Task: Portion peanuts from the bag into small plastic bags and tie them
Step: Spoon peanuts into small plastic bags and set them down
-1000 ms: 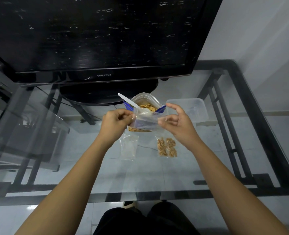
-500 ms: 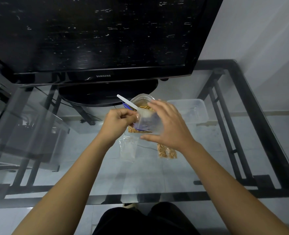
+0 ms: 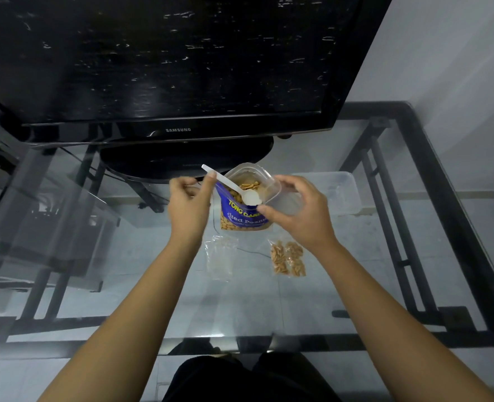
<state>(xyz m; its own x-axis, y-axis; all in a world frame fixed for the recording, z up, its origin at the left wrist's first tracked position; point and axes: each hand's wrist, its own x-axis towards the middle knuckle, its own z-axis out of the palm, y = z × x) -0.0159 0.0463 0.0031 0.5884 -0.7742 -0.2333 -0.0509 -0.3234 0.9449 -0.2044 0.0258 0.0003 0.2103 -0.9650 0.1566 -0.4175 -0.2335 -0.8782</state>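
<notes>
A blue peanut bag stands open on the glass table, with peanuts showing at its mouth. A white plastic spoon rests inside it, handle pointing up and left. My left hand is curled at that handle, fingertips pinching it near the top. My right hand holds a small clear plastic bag just right of the peanut bag's mouth. An empty small bag and a small bag filled with peanuts lie flat in front of the peanut bag.
A black TV on its stand rises right behind the peanut bag. A clear plastic container sits to the right. The table's black frame runs along the right and near edges.
My left hand let go of the small bag and moved up to the spoon handle. My right hand took over the small bag and shifted right, uncovering the peanut bag.
</notes>
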